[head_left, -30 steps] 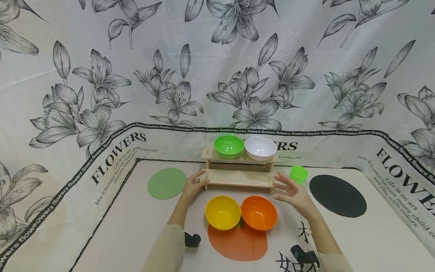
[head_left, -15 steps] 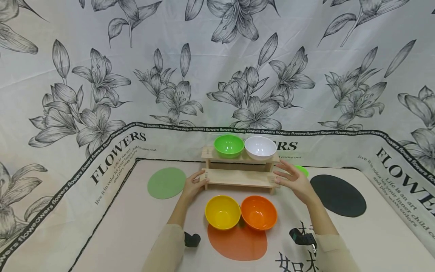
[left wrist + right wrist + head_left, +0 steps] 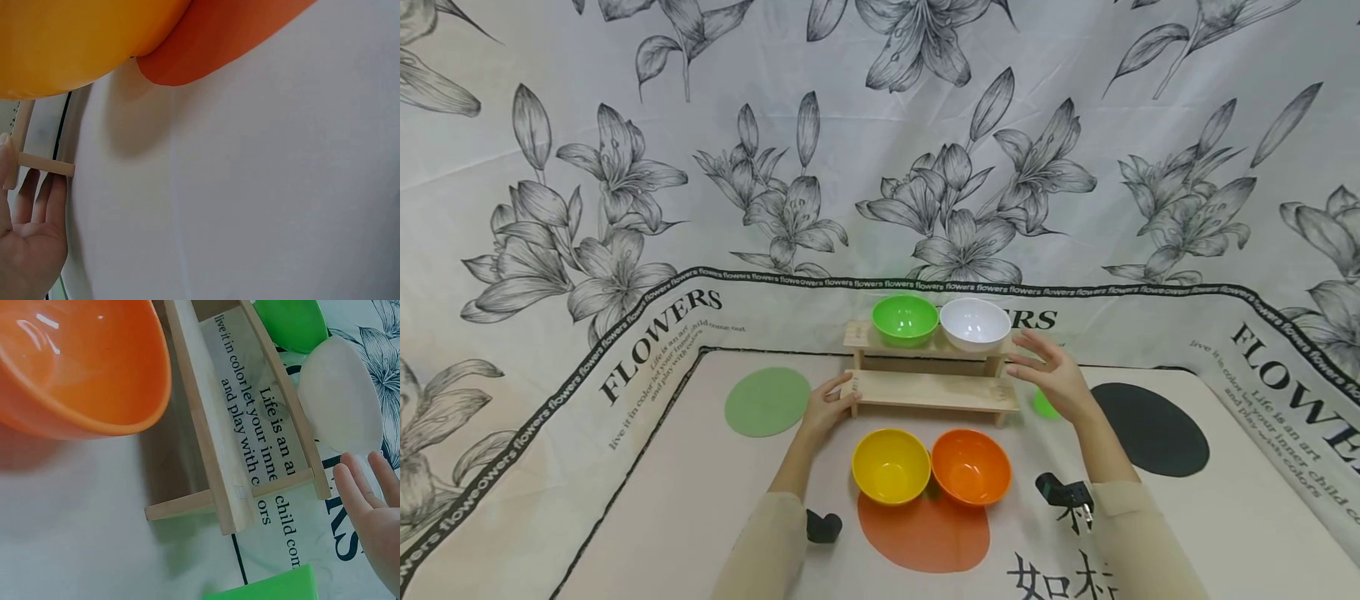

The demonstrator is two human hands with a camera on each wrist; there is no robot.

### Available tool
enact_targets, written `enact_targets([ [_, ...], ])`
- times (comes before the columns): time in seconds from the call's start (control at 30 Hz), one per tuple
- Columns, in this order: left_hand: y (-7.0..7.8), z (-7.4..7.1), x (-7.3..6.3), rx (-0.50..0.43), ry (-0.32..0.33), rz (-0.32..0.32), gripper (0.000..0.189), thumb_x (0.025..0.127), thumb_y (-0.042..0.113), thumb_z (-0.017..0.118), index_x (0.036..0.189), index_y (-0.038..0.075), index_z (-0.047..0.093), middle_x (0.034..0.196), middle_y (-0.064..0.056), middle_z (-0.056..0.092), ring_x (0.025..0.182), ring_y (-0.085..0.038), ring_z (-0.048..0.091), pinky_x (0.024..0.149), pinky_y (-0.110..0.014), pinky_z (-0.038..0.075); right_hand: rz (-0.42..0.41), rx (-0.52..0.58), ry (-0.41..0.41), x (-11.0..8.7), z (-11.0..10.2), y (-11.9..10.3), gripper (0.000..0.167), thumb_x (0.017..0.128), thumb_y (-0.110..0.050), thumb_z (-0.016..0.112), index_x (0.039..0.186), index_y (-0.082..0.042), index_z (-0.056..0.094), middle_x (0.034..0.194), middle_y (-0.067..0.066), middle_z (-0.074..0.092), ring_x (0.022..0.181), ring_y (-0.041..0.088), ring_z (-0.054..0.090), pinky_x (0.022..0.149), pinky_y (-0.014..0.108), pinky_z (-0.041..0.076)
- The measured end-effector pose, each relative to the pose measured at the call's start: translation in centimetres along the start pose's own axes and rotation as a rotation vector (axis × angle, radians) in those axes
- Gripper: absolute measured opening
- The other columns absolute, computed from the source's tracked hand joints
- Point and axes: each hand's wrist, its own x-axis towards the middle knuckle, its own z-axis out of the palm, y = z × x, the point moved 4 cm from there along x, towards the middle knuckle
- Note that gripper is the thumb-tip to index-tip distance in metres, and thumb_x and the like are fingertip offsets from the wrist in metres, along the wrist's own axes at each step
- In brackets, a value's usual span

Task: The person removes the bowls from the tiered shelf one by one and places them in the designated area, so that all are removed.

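A two-tier wooden shelf (image 3: 932, 392) stands at the back of the table. My left hand (image 3: 827, 407) grips the left end of its lower board; in the left wrist view the thumb lies on the board and the fingers reach under it. On the upper board sit a green bowl (image 3: 906, 321) and a white bowl (image 3: 976, 325), side by side. My right hand (image 3: 1054, 379), fingers extended, is beside the shelf's right end. Its fingertips are close to the white bowl (image 3: 340, 394) in the right wrist view; whether they touch it I cannot tell.
A yellow bowl (image 3: 891, 467) and an orange bowl (image 3: 972, 468) stand before the shelf, partly over an orange printed circle (image 3: 925, 542). A bright green cup (image 3: 1043, 405) is partly hidden behind my right hand. Flower-printed cloth (image 3: 775, 233) hangs behind.
My right hand has moved up from beside the lower board toward the white bowl, and now covers part of the green cup. My left hand stays on the shelf.
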Motion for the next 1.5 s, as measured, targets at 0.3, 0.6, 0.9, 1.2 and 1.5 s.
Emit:
enact_targets([
  [0.3, 0.1, 0.0, -0.1, -0.009, 0.004, 0.004, 0.053, 0.085, 0.001, 0.068, 0.135, 0.001, 0.049, 0.131, -0.029, 0.05, 0.115, -0.036, 0.055, 0.088, -0.036, 0.053, 0.027, -0.097, 0.041, 1.1, -0.5, 0.2, 0.079, 0.086, -0.013, 0.07, 0.149, -0.003, 0.022, 0.148, 0.026, 0.029, 0.124, 0.029, 0.048, 0.089, 0.012, 0.046],
  [0.6, 0.3, 0.1, -0.1, -0.014, -0.008, 0.017, 0.052, 0.085, 0.0, 0.067, 0.134, 0.0, 0.049, 0.129, -0.03, 0.051, 0.113, -0.034, 0.057, 0.088, -0.035, 0.053, 0.033, -0.089, 0.037, 1.9, -0.8, 0.3, 0.08, 0.086, -0.009, 0.068, 0.149, 0.0, 0.019, 0.147, 0.027, 0.029, 0.118, 0.02, 0.054, 0.092, 0.015, 0.046],
  [0.9, 0.3, 0.1, -0.2, -0.02, -0.023, 0.033, 0.051, 0.085, -0.001, 0.066, 0.134, -0.001, 0.049, 0.127, -0.031, 0.052, 0.106, -0.028, 0.061, 0.087, -0.035, 0.054, 0.031, -0.097, 0.033, 2.8, -0.7, 0.4, 0.079, 0.087, -0.008, 0.068, 0.148, 0.001, 0.019, 0.147, 0.028, 0.029, 0.121, 0.029, 0.051, 0.085, 0.012, 0.048],
  [1.2, 0.1, 0.1, -0.1, -0.024, -0.025, 0.02, 0.053, 0.085, 0.0, 0.066, 0.135, -0.001, 0.048, 0.128, -0.031, 0.052, 0.108, -0.029, 0.06, 0.087, -0.035, 0.053, 0.048, -0.09, 0.038, 3.5, -0.3, 0.7, 0.081, 0.084, -0.01, 0.07, 0.148, 0.001, 0.021, 0.146, 0.028, 0.029, 0.098, -0.001, 0.057, 0.087, 0.018, 0.05],
  [1.5, 0.2, 0.0, -0.1, -0.021, -0.023, 0.025, 0.053, 0.086, 0.0, 0.066, 0.135, -0.003, 0.047, 0.128, -0.032, 0.051, 0.109, -0.031, 0.059, 0.087, -0.036, 0.053, 0.076, -0.084, 0.027, 4.2, 0.6, 0.8, 0.081, 0.085, -0.012, 0.07, 0.149, -0.004, 0.022, 0.145, 0.026, 0.032, 0.104, 0.008, 0.053, 0.104, 0.036, 0.041],
])
